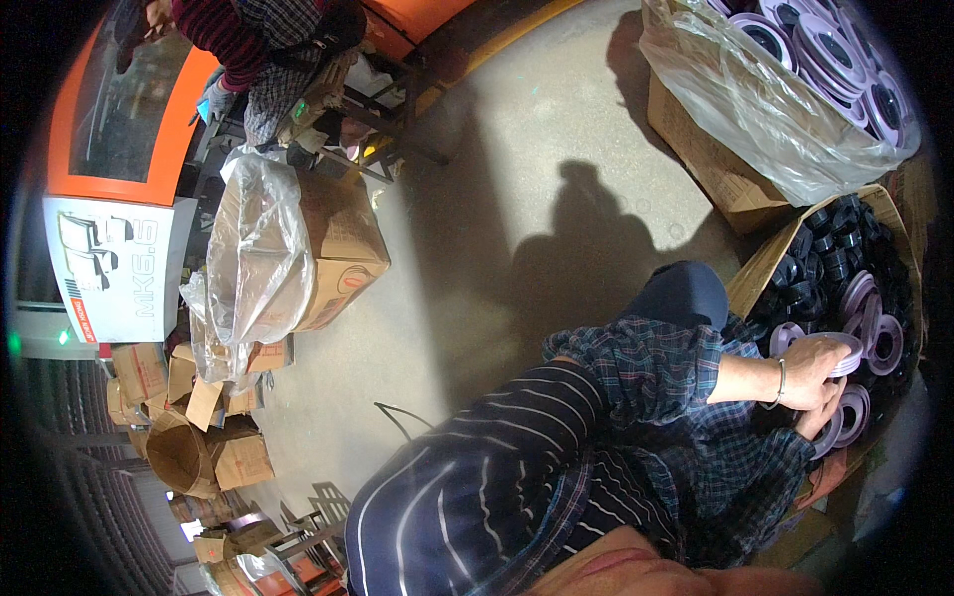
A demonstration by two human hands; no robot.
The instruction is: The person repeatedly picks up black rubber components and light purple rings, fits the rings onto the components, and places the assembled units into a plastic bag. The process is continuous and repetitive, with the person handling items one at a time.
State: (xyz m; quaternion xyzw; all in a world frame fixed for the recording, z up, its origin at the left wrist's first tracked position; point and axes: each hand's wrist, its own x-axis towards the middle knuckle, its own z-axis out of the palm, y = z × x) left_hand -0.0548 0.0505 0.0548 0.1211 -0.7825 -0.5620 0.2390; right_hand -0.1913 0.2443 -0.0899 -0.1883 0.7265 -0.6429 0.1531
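Note:
At the right, my left hand [810, 372], with a bracelet on its wrist, is closed on a lilac plastic ring [845, 350], perhaps a small stack of them. Just below it, my right hand [819, 415] has its fingers bent at the edge of another lilac ring [827, 439]; its palm is partly hidden. Both hands are over a large open cardboard box [760, 260]. Black plastic cylindrical parts [830, 256] fill it, and several lilac rings [882, 343] lie on top near my hands.
Beyond stands a carton [701, 149] with a plastic liner, full of lilac rings with dark centres [835, 55]. A plastic-draped carton [343, 253] is at the left, near a gloved co-worker [248, 60] beside an orange machine [124, 94]. Cardboard boxes [179, 447] pile up lower left.

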